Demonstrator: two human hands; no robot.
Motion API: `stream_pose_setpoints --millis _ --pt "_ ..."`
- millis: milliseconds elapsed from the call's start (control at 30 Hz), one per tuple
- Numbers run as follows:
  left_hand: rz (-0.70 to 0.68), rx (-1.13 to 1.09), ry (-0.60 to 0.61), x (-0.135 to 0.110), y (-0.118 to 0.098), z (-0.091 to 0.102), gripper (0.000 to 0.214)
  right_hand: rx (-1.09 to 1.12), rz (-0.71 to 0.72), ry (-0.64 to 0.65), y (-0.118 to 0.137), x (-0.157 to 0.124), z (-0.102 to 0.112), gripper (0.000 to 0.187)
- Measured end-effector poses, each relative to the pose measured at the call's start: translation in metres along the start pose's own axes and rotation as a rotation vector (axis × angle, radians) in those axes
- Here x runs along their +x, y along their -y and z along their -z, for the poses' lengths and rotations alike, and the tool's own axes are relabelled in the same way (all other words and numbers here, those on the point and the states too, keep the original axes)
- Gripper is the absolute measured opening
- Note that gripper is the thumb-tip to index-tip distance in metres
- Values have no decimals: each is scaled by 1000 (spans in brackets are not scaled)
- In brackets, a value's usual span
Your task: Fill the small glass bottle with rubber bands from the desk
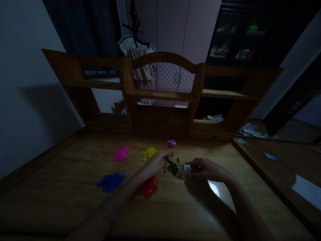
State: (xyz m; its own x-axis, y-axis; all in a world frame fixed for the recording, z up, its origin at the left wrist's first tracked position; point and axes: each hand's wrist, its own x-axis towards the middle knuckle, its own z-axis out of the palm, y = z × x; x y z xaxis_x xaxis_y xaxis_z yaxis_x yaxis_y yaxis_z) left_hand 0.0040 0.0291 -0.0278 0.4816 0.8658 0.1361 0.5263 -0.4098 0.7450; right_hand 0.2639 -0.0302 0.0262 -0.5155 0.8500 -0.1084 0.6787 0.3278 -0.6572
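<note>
My right hand (207, 169) is closed round a small clear bottle (185, 169) held on its side, its mouth pointing left. A cluster of small black pieces (171, 168) spills at the bottle's mouth on the wooden desk (175, 207). My left hand (157, 162) reaches in from the left, its fingers pinched at those black pieces. What the fingers grip is too small and dark to name. A red pile (149, 187) lies just under my left forearm.
Sorted piles lie on the desk: pink (121, 154), yellow (148, 153), blue (111, 181). A small pink-purple round thing (172, 143) sits near the wooden shelf unit (160, 97) at the back. A lower surface with papers (307, 190) is on the right. The room is dim.
</note>
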Motion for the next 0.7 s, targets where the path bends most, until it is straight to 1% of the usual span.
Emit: stream_pose_setpoints --millis 67,133,200,267,333,433,533,600,633,700 --pt "4 -78 19 1 -4 1 49 -4 6 -13 3 2 -3 47" --pt "-33 -81 -16 2 -5 5 48 -10 5 -24 4 3 -5 46" --pt "-49 -22 -81 2 -5 13 47 -10 5 -33 5 4 -6 44" --pt "-27 77 -122 0 -2 18 43 -8 2 -39 5 4 -7 44" --pt "-5 140 -109 -2 1 18 41 -1 -7 -38 5 4 -7 44" --pt "1 141 -60 -4 5 11 41 9 -9 -34 6 4 -6 44" --pt "18 -1 2 -2 4 4 41 13 6 -38 7 4 -5 44" --pt "8 -106 33 0 2 5 42 19 5 -39 7 4 -5 44" --pt "-3 -111 19 0 1 7 42 23 -1 -40 6 4 -5 43" --pt "-12 -9 -66 0 0 12 42 29 -18 -39 5 4 -6 43"
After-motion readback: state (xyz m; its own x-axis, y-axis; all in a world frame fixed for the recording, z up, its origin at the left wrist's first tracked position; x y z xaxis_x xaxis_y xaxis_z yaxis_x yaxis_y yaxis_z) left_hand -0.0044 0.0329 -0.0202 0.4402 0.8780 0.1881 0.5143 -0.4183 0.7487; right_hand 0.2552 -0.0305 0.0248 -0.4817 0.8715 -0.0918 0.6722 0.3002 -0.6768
